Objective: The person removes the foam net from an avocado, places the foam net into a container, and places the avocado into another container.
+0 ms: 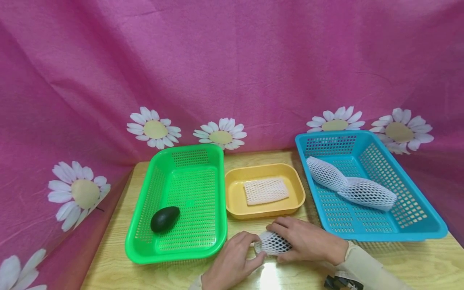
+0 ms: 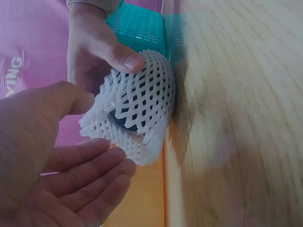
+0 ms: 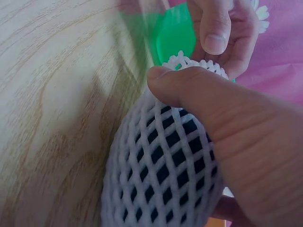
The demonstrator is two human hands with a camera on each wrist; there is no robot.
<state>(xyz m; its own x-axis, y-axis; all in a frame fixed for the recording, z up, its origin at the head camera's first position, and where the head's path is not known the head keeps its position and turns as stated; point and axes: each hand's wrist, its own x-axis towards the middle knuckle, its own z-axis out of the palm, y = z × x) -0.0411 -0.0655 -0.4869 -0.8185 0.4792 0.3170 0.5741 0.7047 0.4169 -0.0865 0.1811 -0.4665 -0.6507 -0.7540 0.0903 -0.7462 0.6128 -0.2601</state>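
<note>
Foam-netted avocado [image 1: 274,244], head view: at six o'clock from the yellow tray [image 1: 233,195], my right grip [image 1: 308,241] curled round it. Left-wrist view: my left grip [image 2: 42,127] is loosely spread, fingertips [image 2: 102,143] at the net's mouth. Right-wrist view: my right thumb [image 3: 189,85] presses the netting, left fingers [image 3: 217,40] at one o'clock.

the mesh net [image 1: 274,244] is white with a diamond pattern, and the fruit [image 3: 178,157] inside it shows near-black through the gaps. the bare avocado [image 1: 164,219] is solid black; the green basket [image 1: 220,189] around it is bright, with a fine grid. the tray [image 1: 235,195] is mustard yellow, the flat net [image 1: 266,191] white. the blue basket [image 1: 386,167] is gridded too. white, yellow-centred daisies [image 1: 221,137] dot the magenta cloth [image 1: 232,60]; pale yellow wood grain streaks the bench [image 1: 112,241].
</note>
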